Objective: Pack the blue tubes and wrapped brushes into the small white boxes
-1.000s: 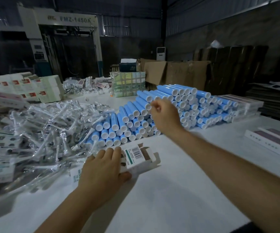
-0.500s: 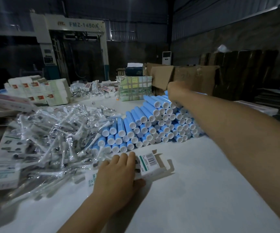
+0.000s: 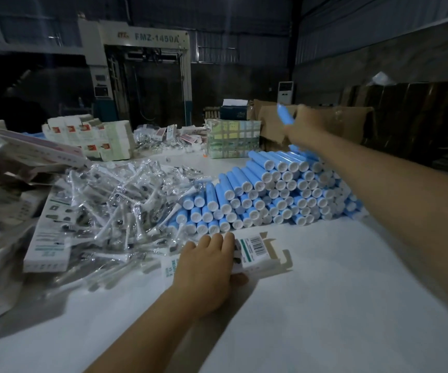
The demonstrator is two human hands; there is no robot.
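Fingers point(image 3: 218, 242) of the left hand point(image 3: 206, 273) press flat on the small white box point(image 3: 255, 253), open-flapped at 6 o'clock on the worktop point(image 3: 325, 305), its barcode label unreadable. Right hand point(image 3: 305, 122) at 1 o'clock grips a blue tube point(image 3: 284, 116) above the stacked, white-capped blue tubes point(image 3: 271, 192). Wrapped brushes point(image 3: 126, 200) lie at 9 o'clock. Behind, a machine point(image 3: 136, 76) reads "FMZ-1450A".
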